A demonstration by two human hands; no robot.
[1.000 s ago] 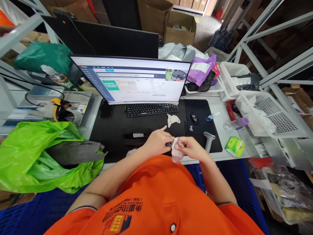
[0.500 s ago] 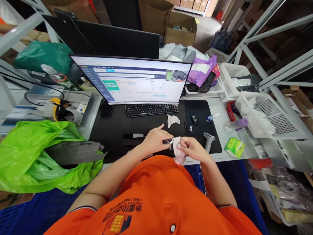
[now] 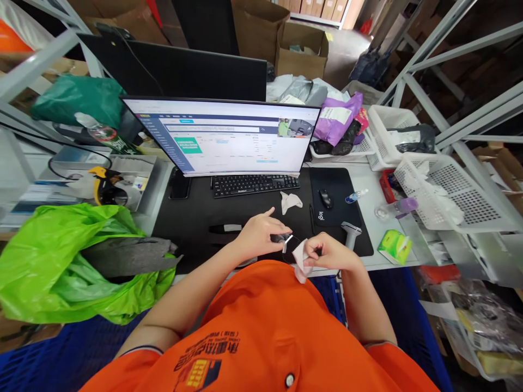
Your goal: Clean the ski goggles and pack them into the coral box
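Note:
My left hand (image 3: 258, 237) is closed in a pinch on a small dark item with a clear part (image 3: 285, 240); I cannot make out what it is. Its index finger sticks up. My right hand (image 3: 332, 253) is closed on a white cloth (image 3: 301, 260) that hangs just right of that item, close to it. Both hands hover over the near edge of the black desk mat (image 3: 204, 212), above my orange shirt.
A wide monitor (image 3: 229, 136), a keyboard (image 3: 254, 184), a mouse (image 3: 324, 197), a crumpled tissue (image 3: 291, 201) and a handheld scanner (image 3: 350, 233) lie ahead. A green plastic bag (image 3: 49, 261) bulges at the left. White baskets (image 3: 449, 196) and a green tissue pack (image 3: 394, 246) stand at the right.
My right hand has drawn the cloth a little to the right, off the dark item. A small gap now shows between the hands. The left hand has barely moved.

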